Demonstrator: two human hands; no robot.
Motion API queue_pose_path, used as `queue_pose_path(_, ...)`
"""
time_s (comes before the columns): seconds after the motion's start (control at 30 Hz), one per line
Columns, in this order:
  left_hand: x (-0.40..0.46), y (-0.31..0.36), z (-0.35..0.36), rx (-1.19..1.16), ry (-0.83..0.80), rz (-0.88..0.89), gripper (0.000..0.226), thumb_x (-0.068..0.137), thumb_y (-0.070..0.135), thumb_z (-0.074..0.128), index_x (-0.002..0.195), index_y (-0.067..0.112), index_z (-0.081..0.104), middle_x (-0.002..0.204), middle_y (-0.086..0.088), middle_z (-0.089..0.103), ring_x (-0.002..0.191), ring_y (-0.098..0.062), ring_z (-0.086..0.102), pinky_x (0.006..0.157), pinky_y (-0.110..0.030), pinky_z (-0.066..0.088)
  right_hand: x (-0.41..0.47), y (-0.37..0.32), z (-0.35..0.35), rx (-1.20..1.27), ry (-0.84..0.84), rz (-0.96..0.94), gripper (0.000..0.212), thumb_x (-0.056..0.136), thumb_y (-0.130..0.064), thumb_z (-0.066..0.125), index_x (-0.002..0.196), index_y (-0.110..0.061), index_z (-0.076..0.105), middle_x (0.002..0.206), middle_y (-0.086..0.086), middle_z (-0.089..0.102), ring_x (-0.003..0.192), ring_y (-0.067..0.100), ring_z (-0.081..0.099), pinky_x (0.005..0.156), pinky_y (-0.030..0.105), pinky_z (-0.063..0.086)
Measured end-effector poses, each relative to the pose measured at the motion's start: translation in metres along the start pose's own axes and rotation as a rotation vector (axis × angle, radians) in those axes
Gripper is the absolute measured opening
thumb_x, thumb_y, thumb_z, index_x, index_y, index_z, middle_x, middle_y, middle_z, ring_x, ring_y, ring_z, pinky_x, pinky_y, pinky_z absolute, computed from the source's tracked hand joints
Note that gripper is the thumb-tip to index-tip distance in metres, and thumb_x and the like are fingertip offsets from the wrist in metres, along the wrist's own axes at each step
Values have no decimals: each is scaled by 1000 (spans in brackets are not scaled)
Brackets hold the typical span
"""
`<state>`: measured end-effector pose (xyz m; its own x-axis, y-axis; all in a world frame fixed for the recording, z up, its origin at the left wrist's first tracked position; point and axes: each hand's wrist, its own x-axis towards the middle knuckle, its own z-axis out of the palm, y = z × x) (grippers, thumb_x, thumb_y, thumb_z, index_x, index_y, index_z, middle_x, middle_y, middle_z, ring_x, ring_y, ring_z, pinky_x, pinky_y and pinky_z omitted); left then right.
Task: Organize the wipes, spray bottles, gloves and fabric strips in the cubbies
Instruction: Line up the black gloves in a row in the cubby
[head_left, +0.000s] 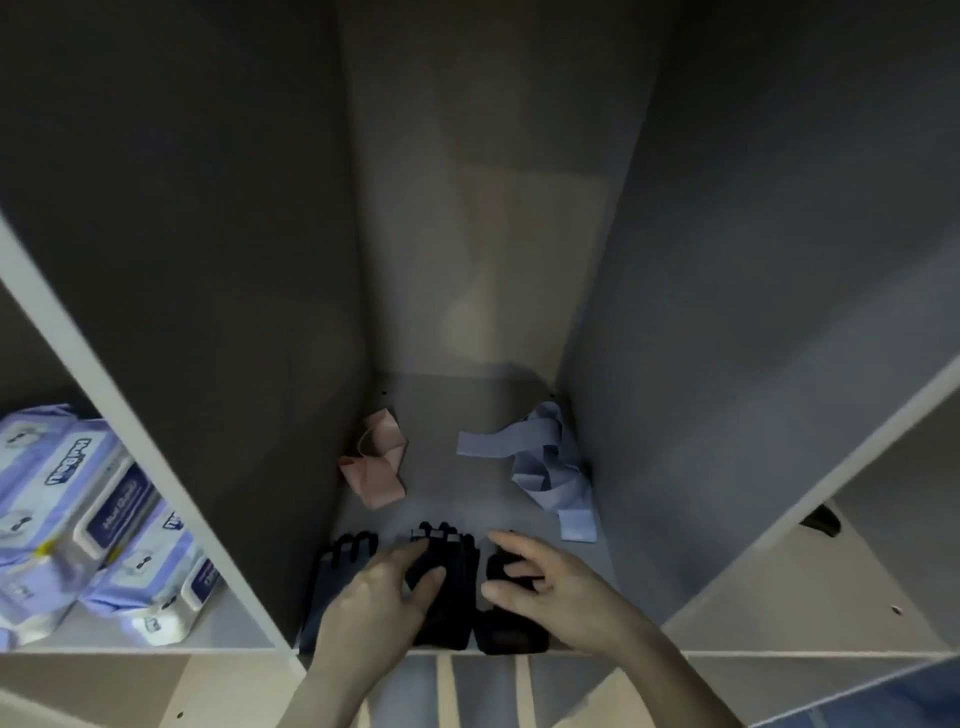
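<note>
Three dark gloves lie side by side at the front of the middle cubby's floor (447, 499): a left glove (332, 577), a middle glove (452, 597) and a right glove (506, 631). My left hand (379, 597) pinches the middle glove near its fingers. Over the right glove my right hand (550, 587) curls, its fingers on the glove's upper part. Behind them a pink fabric strip (376, 460) lies crumpled at the back left, and a light blue fabric strip (545, 462) at the back right.
The left cubby holds several stacked packs of wipes (88, 519). A white divider (135, 441) separates it from the middle cubby. In the right cubby a small dark object (823, 519) lies on the floor. Tall dark walls close in the middle cubby.
</note>
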<state>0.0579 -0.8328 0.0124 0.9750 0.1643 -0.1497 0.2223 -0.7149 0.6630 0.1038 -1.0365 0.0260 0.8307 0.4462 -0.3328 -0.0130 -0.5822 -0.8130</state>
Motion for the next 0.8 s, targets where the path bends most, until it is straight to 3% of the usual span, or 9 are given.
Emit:
queue_pose_path(0.2,-27,53,2,-95,-51,142,34,88,49,55,123,48,54,118,17,63,108,3,59,87,-18,45,-52,-2,-18,188,170,19,45,62,-61,67,105,-54,59,116,-19,65,105,-5,61,96,22,48)
queue_pose_path(0.3,-35,70,17,-155,-120,139,29,84,48,60,114,50,60,110,19,66,100,4,62,89,-24,50,-84,11,-34,198,269,34,30,75,-44,70,103,-49,63,106,-18,69,104,0,63,93,22,49)
queue_pose_path(0.4,-46,95,28,-193,-171,135,30,78,43,70,82,70,58,97,22,68,92,4,65,89,-27,52,-104,31,-52,202,372,39,37,74,-39,71,110,-38,62,77,-33,64,93,-3,62,97,26,47)
queue_pose_path(0.47,-52,111,43,-187,-188,153,33,77,44,70,73,71,52,97,21,70,90,7,65,90,-26,52,-112,51,-67,183,440,51,37,67,-49,72,103,-48,64,63,-38,56,96,1,63,101,31,47)
queue_pose_path(0.57,-60,140,63,-179,-185,154,33,77,48,69,69,73,50,93,24,68,79,20,59,80,-10,48,-122,66,-90,178,447,26,37,66,-48,72,100,-60,62,92,-27,68,99,5,65,95,30,51)
queue_pose_path(0.63,-65,164,83,-144,-183,170,51,77,48,69,67,86,37,89,33,62,76,27,53,72,-1,43,-132,77,-111,175,404,6,38,74,-34,74,103,-56,62,108,-15,70,98,-1,65,91,21,51)
queue_pose_path(0.7,-68,185,108,-161,-151,179,53,78,48,68,70,88,34,91,33,61,85,20,58,77,-6,45,-140,97,-135,160,381,3,43,75,-33,75,108,-54,59,113,-16,67,102,-7,62,95,20,49)
queue_pose_path(0.8,-70,220,149,-240,-150,142,28,72,58,65,87,76,50,102,28,65,101,5,61,90,-23,50,-153,139,-175,108,363,-12,43,72,-40,75,106,-59,57,113,-18,67,105,-8,60,97,23,48)
